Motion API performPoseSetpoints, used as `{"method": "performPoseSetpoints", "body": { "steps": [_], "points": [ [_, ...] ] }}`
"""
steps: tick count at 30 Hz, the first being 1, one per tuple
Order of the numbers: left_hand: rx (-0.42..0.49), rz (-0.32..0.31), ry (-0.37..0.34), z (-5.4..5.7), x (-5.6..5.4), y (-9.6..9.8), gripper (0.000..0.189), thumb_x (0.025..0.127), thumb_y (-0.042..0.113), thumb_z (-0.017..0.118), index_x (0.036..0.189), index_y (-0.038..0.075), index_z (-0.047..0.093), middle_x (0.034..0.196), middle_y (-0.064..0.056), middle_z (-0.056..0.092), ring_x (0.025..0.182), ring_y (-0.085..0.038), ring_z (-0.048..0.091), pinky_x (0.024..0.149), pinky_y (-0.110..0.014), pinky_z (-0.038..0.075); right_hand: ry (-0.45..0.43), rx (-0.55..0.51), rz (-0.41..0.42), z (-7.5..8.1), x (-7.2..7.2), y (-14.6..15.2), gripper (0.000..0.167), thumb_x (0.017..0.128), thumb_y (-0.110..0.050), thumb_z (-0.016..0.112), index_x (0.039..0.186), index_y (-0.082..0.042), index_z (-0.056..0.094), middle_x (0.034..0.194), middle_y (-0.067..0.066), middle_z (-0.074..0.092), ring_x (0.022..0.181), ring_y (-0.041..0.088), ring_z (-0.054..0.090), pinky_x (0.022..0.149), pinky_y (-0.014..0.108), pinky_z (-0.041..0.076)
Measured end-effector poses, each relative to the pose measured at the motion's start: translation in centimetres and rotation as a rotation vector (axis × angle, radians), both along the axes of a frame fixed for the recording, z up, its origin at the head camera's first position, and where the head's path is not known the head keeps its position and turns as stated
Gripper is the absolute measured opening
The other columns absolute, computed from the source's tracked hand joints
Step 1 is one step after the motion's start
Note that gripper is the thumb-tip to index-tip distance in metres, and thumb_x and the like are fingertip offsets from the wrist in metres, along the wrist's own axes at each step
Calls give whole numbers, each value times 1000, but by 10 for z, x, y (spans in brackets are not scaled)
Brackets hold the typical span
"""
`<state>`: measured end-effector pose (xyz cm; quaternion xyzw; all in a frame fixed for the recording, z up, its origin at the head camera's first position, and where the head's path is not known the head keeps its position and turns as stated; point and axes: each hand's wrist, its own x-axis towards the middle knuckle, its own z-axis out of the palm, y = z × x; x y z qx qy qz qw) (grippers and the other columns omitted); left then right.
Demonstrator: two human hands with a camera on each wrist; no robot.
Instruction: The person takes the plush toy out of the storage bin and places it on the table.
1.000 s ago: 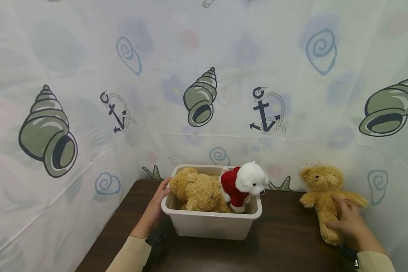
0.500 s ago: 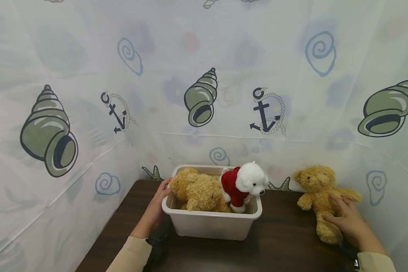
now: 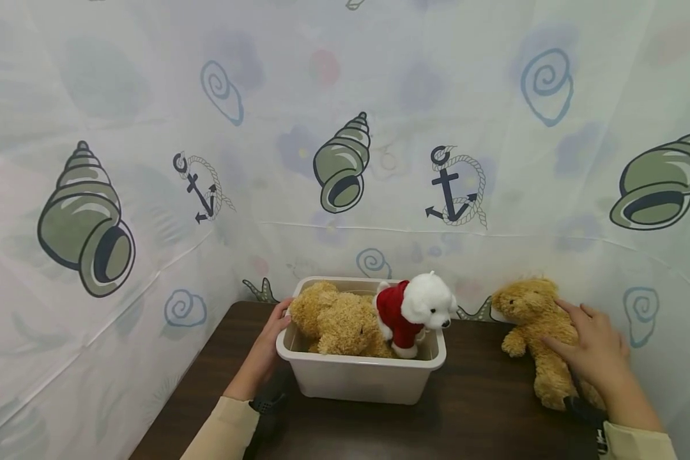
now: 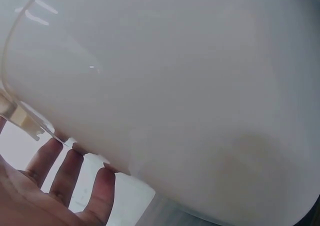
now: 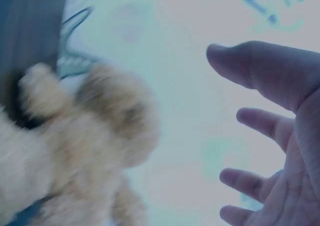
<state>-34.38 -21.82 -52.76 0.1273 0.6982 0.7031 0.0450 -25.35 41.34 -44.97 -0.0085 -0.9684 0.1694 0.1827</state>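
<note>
In the head view, a light tan teddy bear (image 3: 543, 335) leans at the right near the wall, its head turned left. My right hand (image 3: 600, 351) is beside the bear's side and overlaps it there. The right wrist view shows that hand (image 5: 285, 136) with thumb and fingers spread, apart from the teddy bear (image 5: 80, 146). My left hand (image 3: 267, 338) rests at the left end of a white plastic bin (image 3: 362, 380). In the left wrist view, the left hand's extended fingers (image 4: 102, 193) touch the outer wall of the bin (image 4: 175, 86).
Inside the bin are tan curly plush toys (image 3: 345, 326) and a white plush dog (image 3: 425, 303) in a red top, which stands above the rim. The bin sits on a dark brown table (image 3: 483, 396). A patterned fabric wall (image 3: 402, 211) encloses the back and sides.
The teddy bear has turned and shifted slightly left. My right hand has come off its belly, moved up beside it and spread its fingers. The left hand has stayed at the bin.
</note>
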Motion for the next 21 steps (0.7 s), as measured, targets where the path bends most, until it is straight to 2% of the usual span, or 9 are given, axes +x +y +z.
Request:
{"method": "performPoseSetpoints", "body": {
  "steps": [4, 7, 11, 14, 18, 21],
  "points": [
    [1, 2, 8, 0, 0, 0, 53, 115, 46, 42, 165, 32, 33, 174, -5, 27, 162, -36, 26, 126, -69, 29, 121, -15, 26, 23, 7, -26, 83, 101, -47, 76, 165, -8, 42, 158, 45, 35, 134, 67, 37, 94, 81, 29],
    [3, 0, 13, -1, 0, 0, 53, 115, 45, 41, 166, 31, 33, 174, -5, 28, 162, -36, 26, 126, -69, 29, 169, -73, 68, 41, 13, -50, 79, 102, -41, 75, 165, -6, 41, 158, 45, 35, 136, 69, 35, 100, 84, 25],
    [12, -2, 7, -2, -1, 1, 52, 115, 44, 42, 165, 30, 33, 173, -6, 28, 161, -35, 28, 126, -65, 30, 144, -197, 146, 64, 23, -82, 80, 105, -37, 74, 169, -9, 36, 162, 41, 30, 141, 67, 33, 102, 85, 27],
    [12, -3, 5, -2, -2, 1, 52, 115, 44, 42, 165, 31, 34, 172, -5, 29, 161, -35, 29, 125, -63, 31, 109, -262, 202, 77, 28, -103, 81, 106, -37, 72, 172, -15, 31, 163, 36, 29, 139, 61, 37, 99, 81, 36],
    [11, 2, 6, -2, -1, 1, 52, 115, 44, 42, 164, 31, 34, 172, -5, 30, 160, -34, 29, 125, -62, 31, 98, -302, 281, 85, 24, -126, 80, 105, -34, 75, 171, -15, 33, 161, 32, 34, 139, 54, 41, 102, 76, 43],
    [12, 3, 5, -1, 0, 0, 52, 115, 44, 43, 164, 31, 34, 172, -5, 30, 160, -34, 30, 125, -61, 31, 64, -327, 311, 86, 18, -142, 83, 103, -35, 77, 170, -12, 33, 163, 31, 33, 145, 53, 40, 105, 73, 49]
  ]
}}
